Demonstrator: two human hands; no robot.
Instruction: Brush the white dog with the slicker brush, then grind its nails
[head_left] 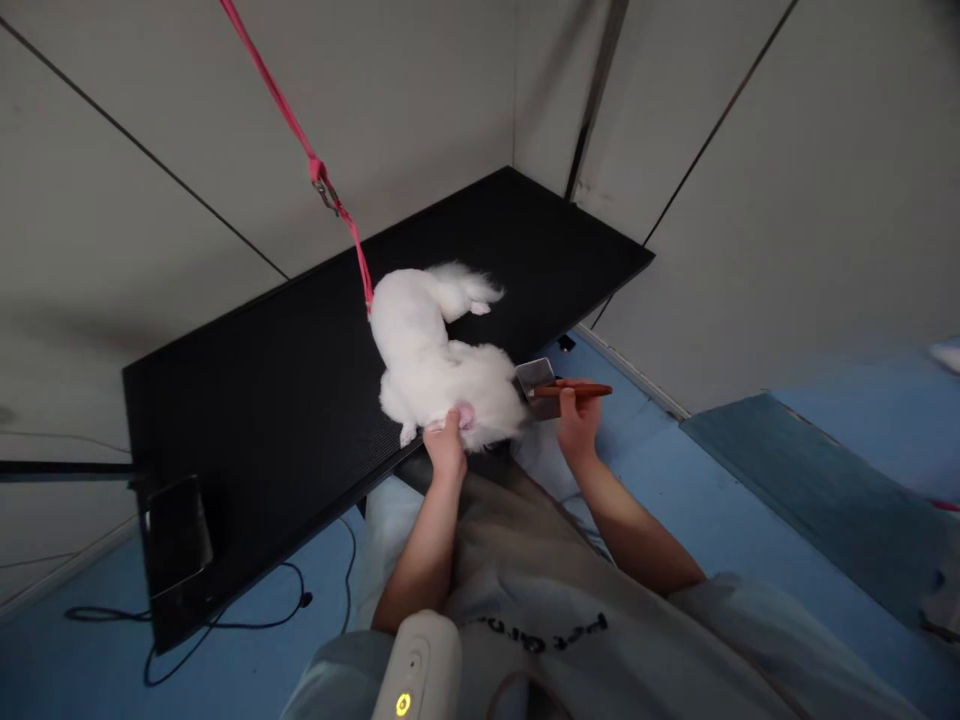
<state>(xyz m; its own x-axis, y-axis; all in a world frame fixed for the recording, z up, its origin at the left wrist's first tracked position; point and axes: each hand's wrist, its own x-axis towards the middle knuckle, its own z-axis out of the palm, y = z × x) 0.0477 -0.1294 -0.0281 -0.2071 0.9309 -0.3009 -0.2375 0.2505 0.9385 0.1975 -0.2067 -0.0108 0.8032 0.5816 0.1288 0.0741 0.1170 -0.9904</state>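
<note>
A white furry dog (412, 325), clipped short along its body, is on the black grooming table (300, 390). Its fluffy near end overhangs the table's front edge; I cannot tell whether that is head or rear. My left hand (448, 445) grips the dog there, thumb beside a patch of pink skin, other fingers hidden underneath. In my right hand (579, 420) is a slicker brush (537, 380) with a reddish-brown handle and a flat metal-grey head. The brush head is at the right edge of the fluffy fur, at or very near it.
A taut pink leash (277, 90) with a metal clip runs from the dog up to the left. A dark phone-like slab (178, 535) lies at the table's left end. Black cables (255, 625) trail on the blue floor (645, 450). Pale wall panels (420, 90) stand behind the table.
</note>
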